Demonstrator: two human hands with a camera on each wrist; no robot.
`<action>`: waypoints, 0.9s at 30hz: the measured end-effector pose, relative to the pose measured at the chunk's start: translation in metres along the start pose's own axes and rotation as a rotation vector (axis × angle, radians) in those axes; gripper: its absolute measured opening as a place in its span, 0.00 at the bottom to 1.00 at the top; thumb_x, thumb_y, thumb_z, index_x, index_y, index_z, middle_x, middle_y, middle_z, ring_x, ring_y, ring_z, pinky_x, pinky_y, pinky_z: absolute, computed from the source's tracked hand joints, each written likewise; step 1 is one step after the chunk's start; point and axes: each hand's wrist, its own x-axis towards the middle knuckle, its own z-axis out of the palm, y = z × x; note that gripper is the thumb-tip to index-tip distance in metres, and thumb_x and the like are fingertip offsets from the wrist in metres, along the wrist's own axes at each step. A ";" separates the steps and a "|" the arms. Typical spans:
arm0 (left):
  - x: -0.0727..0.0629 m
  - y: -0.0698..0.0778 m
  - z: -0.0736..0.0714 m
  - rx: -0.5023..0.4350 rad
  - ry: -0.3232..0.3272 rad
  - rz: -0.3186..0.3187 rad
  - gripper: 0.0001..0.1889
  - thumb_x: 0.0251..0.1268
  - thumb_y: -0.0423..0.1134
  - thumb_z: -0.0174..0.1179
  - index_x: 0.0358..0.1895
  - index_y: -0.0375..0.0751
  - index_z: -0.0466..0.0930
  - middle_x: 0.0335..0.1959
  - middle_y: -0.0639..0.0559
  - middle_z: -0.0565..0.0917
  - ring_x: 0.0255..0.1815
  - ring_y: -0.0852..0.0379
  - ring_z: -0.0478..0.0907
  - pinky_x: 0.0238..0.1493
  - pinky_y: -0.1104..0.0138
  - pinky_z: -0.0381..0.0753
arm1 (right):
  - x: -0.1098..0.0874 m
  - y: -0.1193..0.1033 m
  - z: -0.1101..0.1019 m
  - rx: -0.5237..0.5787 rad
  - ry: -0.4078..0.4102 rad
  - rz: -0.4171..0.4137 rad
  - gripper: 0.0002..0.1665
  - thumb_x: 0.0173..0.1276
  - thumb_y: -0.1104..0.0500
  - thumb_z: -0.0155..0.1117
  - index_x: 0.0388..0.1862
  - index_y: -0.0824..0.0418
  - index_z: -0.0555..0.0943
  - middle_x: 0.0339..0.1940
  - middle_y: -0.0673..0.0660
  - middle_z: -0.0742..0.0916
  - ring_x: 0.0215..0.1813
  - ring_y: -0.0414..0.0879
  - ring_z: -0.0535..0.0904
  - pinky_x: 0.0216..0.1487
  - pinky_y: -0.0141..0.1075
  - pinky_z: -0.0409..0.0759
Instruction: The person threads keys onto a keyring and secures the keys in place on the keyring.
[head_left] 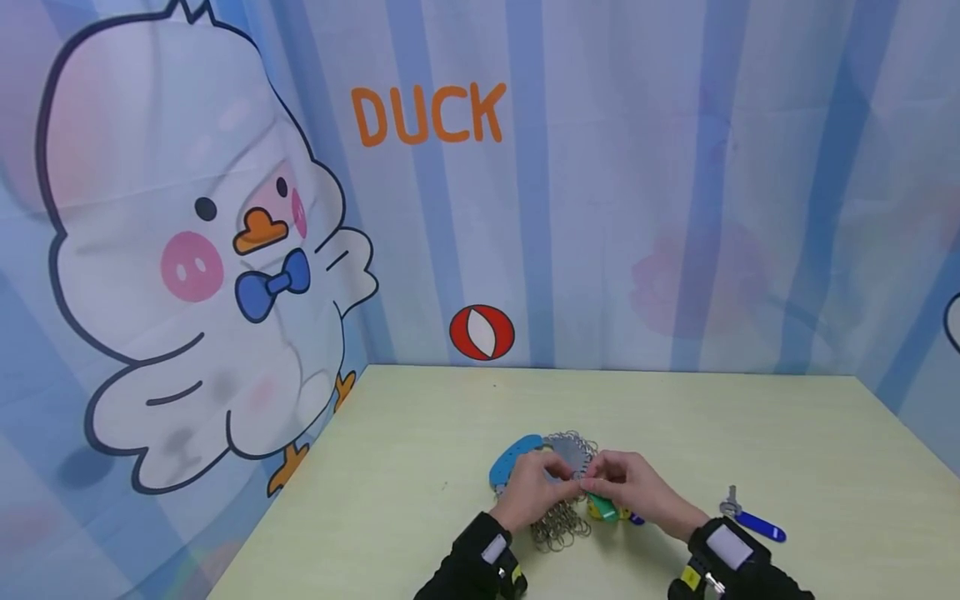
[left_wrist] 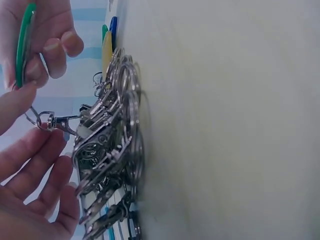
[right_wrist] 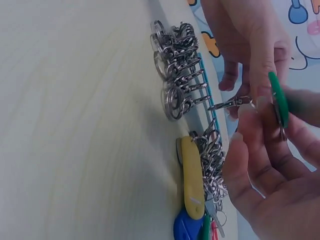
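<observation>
In the head view my left hand (head_left: 534,487) and right hand (head_left: 633,485) meet over a bunch of metal clasps (head_left: 561,527). The right hand pinches a flat piece with a green plastic side (right_wrist: 280,102) and metal along its inner face. A split ring (left_wrist: 33,118) links this piece to a swivel clasp (left_wrist: 61,121). My left thumb and fingers pinch at that ring and clasp. Beneath the hands lies a flat disc (head_left: 572,450) with a blue edge piece (head_left: 514,460), ringed by many clasps; the hands partly cover it.
Close to the right hand, a yellow-handled piece (right_wrist: 192,177) and a blue one (right_wrist: 187,226) lie beside the clasps. Farther right on the pale table (head_left: 420,417) is a blue-handled piece (head_left: 761,526) with a metal end. A printed curtain (head_left: 600,208) stands behind the table.
</observation>
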 end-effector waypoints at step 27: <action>0.000 -0.001 0.001 -0.020 -0.138 0.043 0.10 0.60 0.32 0.64 0.45 0.41 0.81 0.36 0.52 0.83 0.34 0.69 0.75 0.36 0.74 0.75 | -0.005 0.009 -0.016 0.231 0.156 0.165 0.17 0.67 0.59 0.64 0.47 0.71 0.75 0.24 0.55 0.85 0.22 0.41 0.78 0.24 0.34 0.77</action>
